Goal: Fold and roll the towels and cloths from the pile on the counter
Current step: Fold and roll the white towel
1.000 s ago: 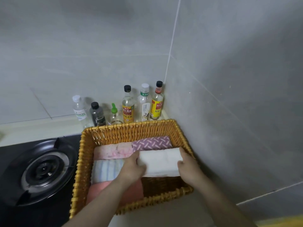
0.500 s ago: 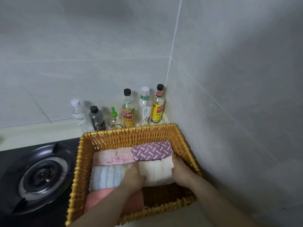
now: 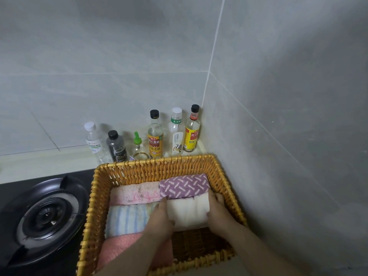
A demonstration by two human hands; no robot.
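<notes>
Grip: left hand (image 3: 161, 217) and right hand (image 3: 218, 209) each closed round one end of the cream-white rolled terry towel (image 3: 187, 213), fingers curled over it. The roll is held between them, low inside the woven golden wicker basket (image 3: 155, 161), at 3 o'clock of its floor and touching the purple white-patterned rolled cloth (image 3: 184, 186) at 1 o'clock. Hazards, as judged: the grey tiled side wall (image 3: 288, 136) runs close along the basket's 3 o'clock side and leaves the right arm little swing; a knock there could jolt the basket. The black glass gas hob with round burner (image 3: 47, 214) sits just beside the basket at 9 o'clock, so any cloth dropped over that rim would land on it. The cream roll looks soft and loosely wound; releasing one end before the other could let it uncoil, and fingers dragged out sideways may snag the weave or pull the pale-blue striped rolled towel (image 3: 127, 218) at 9 o'clock askew. The pale pink rolled towel (image 3: 135, 193) at 11 o'clock and the salmon-pink rolled towel (image 3: 119, 249) at 7 o'clock are packed close against their neighbours. Room: bare wicker floor at 5 o'clock is the one open bay, and withdrawal looks easiest straight up and toward 6 o'clock. A row of six upright bottles (image 3: 155, 136) stands behind the rim at 12 o'clock, near it; a shove of the basket that way could topple them.
</notes>
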